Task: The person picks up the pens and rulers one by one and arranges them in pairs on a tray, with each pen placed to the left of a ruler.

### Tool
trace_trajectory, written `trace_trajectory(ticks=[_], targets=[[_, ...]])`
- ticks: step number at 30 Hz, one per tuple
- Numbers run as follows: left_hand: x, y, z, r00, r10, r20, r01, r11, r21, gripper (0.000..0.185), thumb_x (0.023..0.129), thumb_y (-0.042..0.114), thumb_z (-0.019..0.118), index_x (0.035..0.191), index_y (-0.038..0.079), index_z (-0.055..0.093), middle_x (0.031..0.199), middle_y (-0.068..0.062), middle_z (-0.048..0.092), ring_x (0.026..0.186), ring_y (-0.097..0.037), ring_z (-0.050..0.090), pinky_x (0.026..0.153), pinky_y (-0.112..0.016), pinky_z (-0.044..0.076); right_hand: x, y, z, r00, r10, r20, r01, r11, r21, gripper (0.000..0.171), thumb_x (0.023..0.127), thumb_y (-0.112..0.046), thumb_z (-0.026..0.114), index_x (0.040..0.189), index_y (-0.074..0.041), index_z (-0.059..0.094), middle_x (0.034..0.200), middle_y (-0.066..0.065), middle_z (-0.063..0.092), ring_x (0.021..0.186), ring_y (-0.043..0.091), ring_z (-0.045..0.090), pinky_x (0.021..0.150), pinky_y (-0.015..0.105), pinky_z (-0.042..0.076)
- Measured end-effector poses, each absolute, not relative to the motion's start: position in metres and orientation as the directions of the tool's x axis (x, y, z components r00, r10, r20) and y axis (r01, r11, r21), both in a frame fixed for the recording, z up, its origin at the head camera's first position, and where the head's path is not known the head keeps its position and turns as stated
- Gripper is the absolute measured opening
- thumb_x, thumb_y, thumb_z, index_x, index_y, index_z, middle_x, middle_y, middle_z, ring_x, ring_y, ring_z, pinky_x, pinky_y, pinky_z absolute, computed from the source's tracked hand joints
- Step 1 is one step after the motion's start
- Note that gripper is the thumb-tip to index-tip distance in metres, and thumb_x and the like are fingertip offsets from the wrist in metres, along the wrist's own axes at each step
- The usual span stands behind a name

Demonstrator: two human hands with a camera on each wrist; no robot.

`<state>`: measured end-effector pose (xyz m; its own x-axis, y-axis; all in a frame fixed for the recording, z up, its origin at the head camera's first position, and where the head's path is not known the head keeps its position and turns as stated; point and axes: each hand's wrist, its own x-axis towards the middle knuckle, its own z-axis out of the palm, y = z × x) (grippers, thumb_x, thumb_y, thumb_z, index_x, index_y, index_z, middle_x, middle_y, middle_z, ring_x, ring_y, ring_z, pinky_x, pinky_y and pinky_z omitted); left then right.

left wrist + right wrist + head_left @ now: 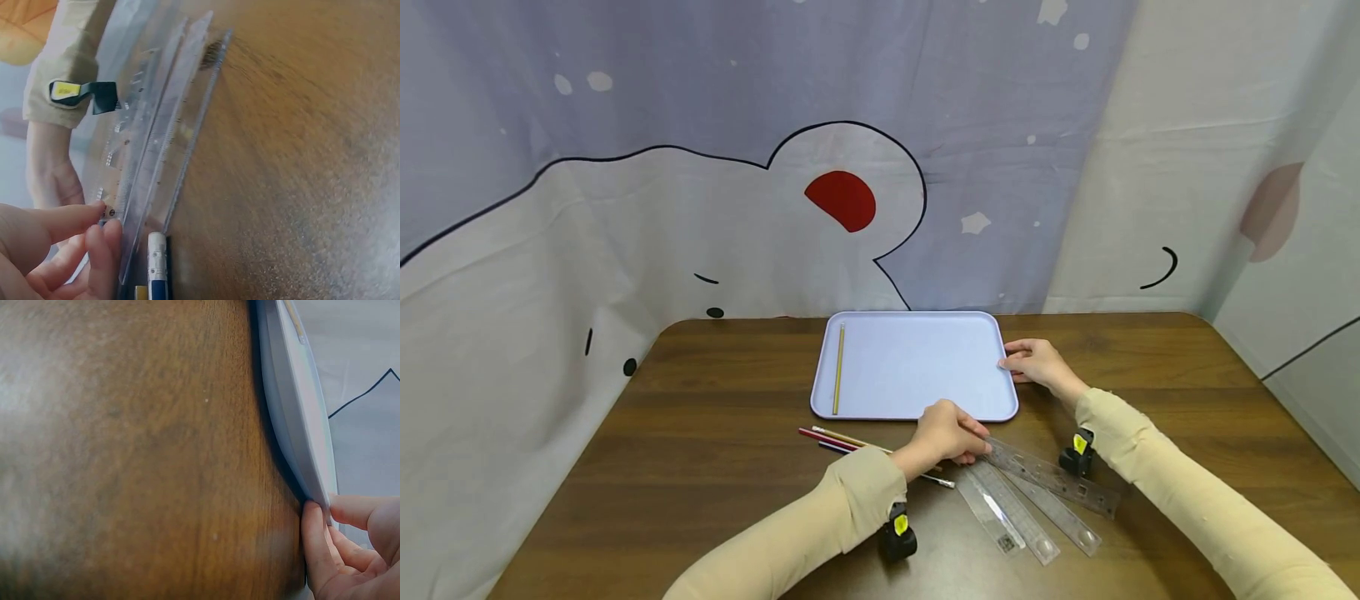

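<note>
My left hand (946,432) pinches the end of a clear stencil ruler (1054,478) between thumb and fingers. In the left wrist view that ruler (115,159) has cut-out shapes and slants above the others. Several more clear rulers (1019,513) fan out on the table beneath it. With my right hand (1042,365) I grip the right rim of a pale lavender tray (925,367); in the right wrist view, the thumb lies on the tray's rim (299,406) and the fingers are against its outer side. A yellow pencil (838,371) lies along the tray's left side.
Several pencils (829,434) lie on the wooden table (715,467) in front of the tray, partly hidden by the left wrist. One white-tipped pencil (157,265) is close to the left fingers. Behind the table hangs a patterned curtain (737,225).
</note>
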<state>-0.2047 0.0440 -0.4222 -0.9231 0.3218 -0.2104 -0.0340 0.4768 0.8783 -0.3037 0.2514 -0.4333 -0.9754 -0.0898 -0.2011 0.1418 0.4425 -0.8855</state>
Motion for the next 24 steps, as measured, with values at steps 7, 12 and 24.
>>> trace_trajectory(ticks=[7, 12, 24], targets=[[-0.207, 0.037, -0.423, -0.895, 0.351, -0.277, -0.129, 0.392, 0.911, 0.008, 0.077, 0.009, 0.08, 0.084, 0.005, 0.078, 0.067, -0.015, 0.072, 0.043, -0.004, 0.055, 0.043, -0.018, 0.052, -0.303, 0.251, -0.432, -0.975, -0.097, -0.199, 0.136, 0.449, -0.883, 0.051, 0.092, -0.005, 0.061, 0.134, 0.018, 0.041, 0.11, 0.027, 0.063, 0.076, 0.005, 0.062, 0.074, 0.025, 0.061], [-0.208, 0.033, -0.424, -0.875, 0.378, -0.301, -0.165, 0.351, 0.922, 0.01, 0.078, 0.008, 0.078, 0.087, 0.003, 0.077, 0.072, -0.016, 0.073, 0.045, -0.004, 0.055, 0.042, -0.014, 0.049, -0.302, 0.25, -0.431, -0.974, -0.091, -0.205, 0.141, 0.462, -0.875, 0.052, 0.092, -0.005, 0.061, 0.134, 0.017, 0.041, 0.111, 0.027, 0.063, 0.077, 0.006, 0.062, 0.075, 0.027, 0.061], [-0.208, 0.028, -0.426, -0.829, 0.452, -0.33, -0.224, 0.273, 0.936, 0.018, 0.085, 0.008, 0.072, 0.1, -0.001, 0.073, 0.091, -0.02, 0.073, 0.062, -0.012, 0.066, 0.055, -0.021, 0.059, -0.303, 0.25, -0.431, -0.973, -0.092, -0.213, 0.149, 0.458, -0.877, 0.052, 0.092, -0.005, 0.061, 0.134, 0.018, 0.041, 0.106, 0.022, 0.064, 0.075, 0.005, 0.063, 0.073, 0.026, 0.061]])
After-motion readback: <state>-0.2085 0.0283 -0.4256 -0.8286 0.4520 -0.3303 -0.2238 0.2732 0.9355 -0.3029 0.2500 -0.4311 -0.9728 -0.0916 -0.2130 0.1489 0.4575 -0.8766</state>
